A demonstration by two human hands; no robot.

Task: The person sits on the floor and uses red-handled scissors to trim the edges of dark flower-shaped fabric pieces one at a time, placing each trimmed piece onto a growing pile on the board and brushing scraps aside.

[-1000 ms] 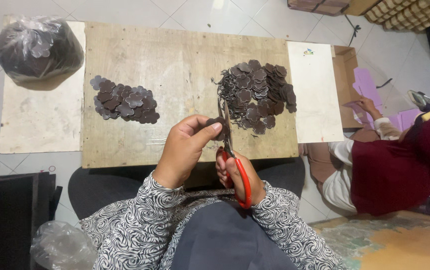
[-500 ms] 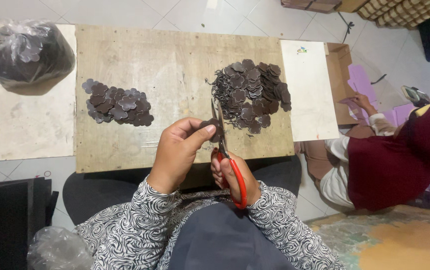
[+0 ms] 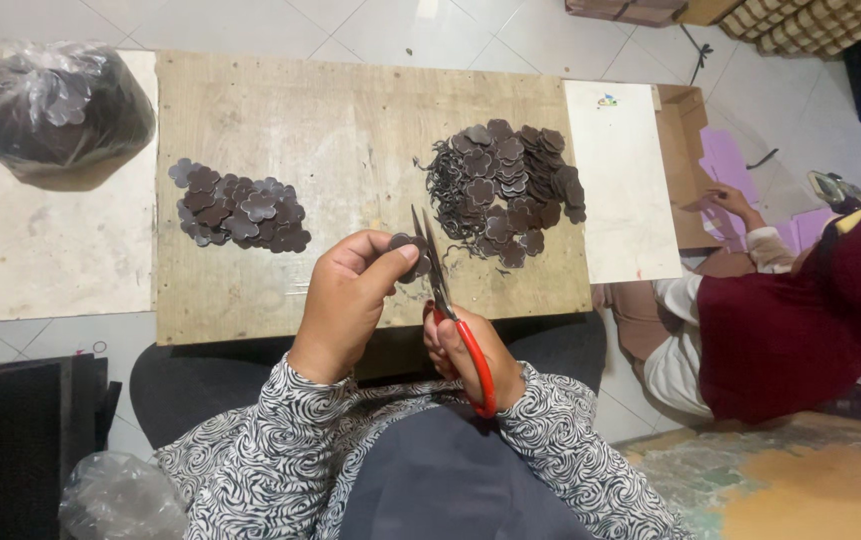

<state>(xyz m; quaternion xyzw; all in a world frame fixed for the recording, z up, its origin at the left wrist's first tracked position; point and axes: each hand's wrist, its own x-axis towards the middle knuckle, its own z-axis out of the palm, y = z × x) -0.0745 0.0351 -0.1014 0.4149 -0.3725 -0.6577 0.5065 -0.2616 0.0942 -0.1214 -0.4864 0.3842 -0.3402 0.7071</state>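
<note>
A clear plastic bag stuffed with dark brown flower-shaped pieces [image 3: 60, 108] sits on the pale board at the far left of the counter. A crumpled, clear, nearly empty plastic bag [image 3: 120, 497] lies on the floor at the lower left, and an open brown cardboard box [image 3: 680, 160] stands just right of the white sheet. That white rectangular sheet carries 1 small multicoloured sticker [image 3: 606, 100] near its top edge; no screens show.
</note>
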